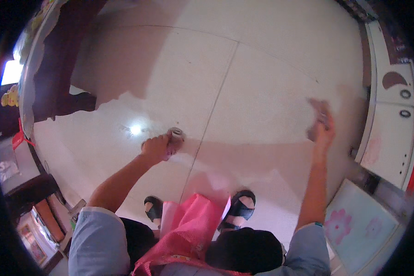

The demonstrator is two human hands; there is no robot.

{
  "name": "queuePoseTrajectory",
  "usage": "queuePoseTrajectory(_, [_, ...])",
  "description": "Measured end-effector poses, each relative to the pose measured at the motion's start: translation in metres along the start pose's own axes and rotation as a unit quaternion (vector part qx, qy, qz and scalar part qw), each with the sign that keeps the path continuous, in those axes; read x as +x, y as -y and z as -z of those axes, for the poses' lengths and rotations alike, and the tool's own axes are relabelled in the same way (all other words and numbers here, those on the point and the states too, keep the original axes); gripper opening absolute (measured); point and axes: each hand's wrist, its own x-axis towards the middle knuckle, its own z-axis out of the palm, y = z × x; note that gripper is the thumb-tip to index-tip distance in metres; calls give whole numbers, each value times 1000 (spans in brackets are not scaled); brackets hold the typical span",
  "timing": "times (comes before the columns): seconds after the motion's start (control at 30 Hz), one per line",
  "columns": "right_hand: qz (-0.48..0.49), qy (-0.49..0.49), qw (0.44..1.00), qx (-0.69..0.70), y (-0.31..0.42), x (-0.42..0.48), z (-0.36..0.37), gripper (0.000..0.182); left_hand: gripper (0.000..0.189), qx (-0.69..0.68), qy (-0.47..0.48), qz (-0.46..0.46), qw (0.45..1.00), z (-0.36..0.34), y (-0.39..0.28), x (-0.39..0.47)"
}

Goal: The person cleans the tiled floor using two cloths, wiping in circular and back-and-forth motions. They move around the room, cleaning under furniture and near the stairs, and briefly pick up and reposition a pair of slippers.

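My left hand (154, 148) is closed around a small greyish-pink object (175, 138) with a rounded, ring-like end; what it is cannot be made out. Off to the right, my right hand (325, 132) is blurred and grips a small dark-greyish item (320, 106), whose kind is unclear. Both hands hang above the pale tiled floor (262, 103), wide apart. A pink mesh-like cloth or bag (193, 224) lies across my lap and droops between my knees.
My feet in black sandals (243, 203) rest on the floor. To the left stands dark wooden furniture (63, 62) with a scalloped pale cover. A white cabinet (386, 131) lines the right side, near a pale flower-patterned panel (358, 224). A red object (19, 139) sits at far left.
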Motion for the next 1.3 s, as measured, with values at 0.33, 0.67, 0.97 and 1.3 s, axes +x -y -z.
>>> queuePoseTrajectory(0.33, [240,-114,903,-337,-41,124,-71,44,64,-59,-89,-72,992,-45,30,13])
queuePoseTrajectory(0.67, [237,224,913,-244,60,-99,-358,40,60,-27,-99,-83,991,-47,29,12])
queuePoseTrajectory(0.97, [-59,306,927,207,106,-37,-274,50,68,-63,-119,-59,989,-53,35,5])
queuePoseTrajectory(1.3, [214,-125,902,-354,-43,152,-142,45,56,-89,-135,-74,984,-44,28,7])
